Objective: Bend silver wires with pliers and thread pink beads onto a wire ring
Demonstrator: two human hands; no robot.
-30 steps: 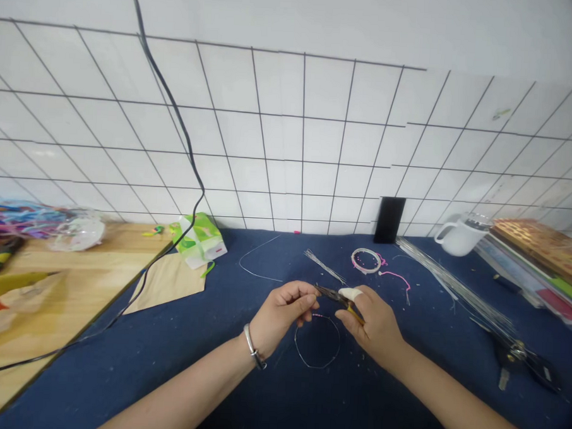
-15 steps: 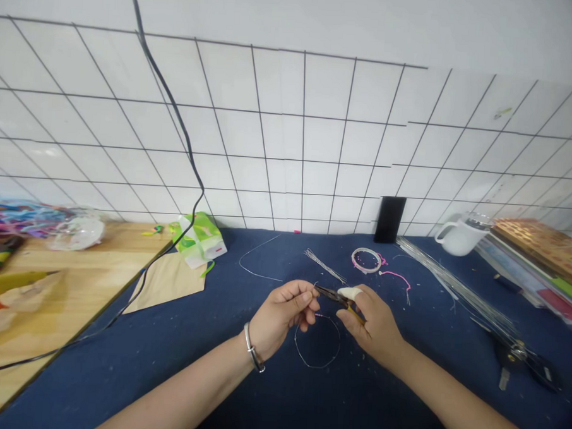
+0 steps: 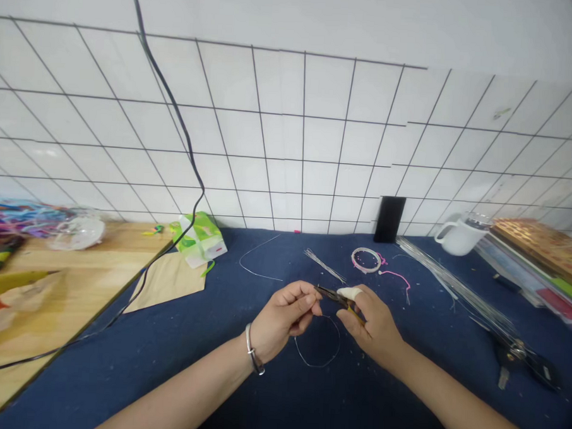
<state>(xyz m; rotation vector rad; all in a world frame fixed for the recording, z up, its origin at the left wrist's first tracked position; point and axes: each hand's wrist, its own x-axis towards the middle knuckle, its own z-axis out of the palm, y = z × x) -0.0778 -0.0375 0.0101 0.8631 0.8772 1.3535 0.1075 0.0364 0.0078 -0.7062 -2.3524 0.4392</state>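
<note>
My left hand (image 3: 288, 316), with a silver bangle at the wrist, is closed in a pinch on a thin wire loop (image 3: 321, 366) that hangs below the fingers over the dark blue cloth. In my right hand (image 3: 373, 323) is a pair of pliers (image 3: 332, 294) with dark jaws and yellow handles; a white wrap covers one finger. The jaw tips reach the left fingertips, where the wire end is too small to make out. Just beyond the hands lie a short bundle of wires (image 3: 324, 265) and a single bent wire (image 3: 255, 274).
A ring with pink cord (image 3: 365, 260) lies behind my right hand. Further right are a long wire bundle (image 3: 453, 282), keys (image 3: 509, 360), a white mug (image 3: 460, 237) and stacked books (image 3: 544, 257). A black cable (image 3: 143, 278) crosses the left side, near a green tissue pack (image 3: 202, 236).
My left fingers have curled in slightly around the wire, and the small pink part on the loop is now mostly hidden. The pliers have barely moved.
</note>
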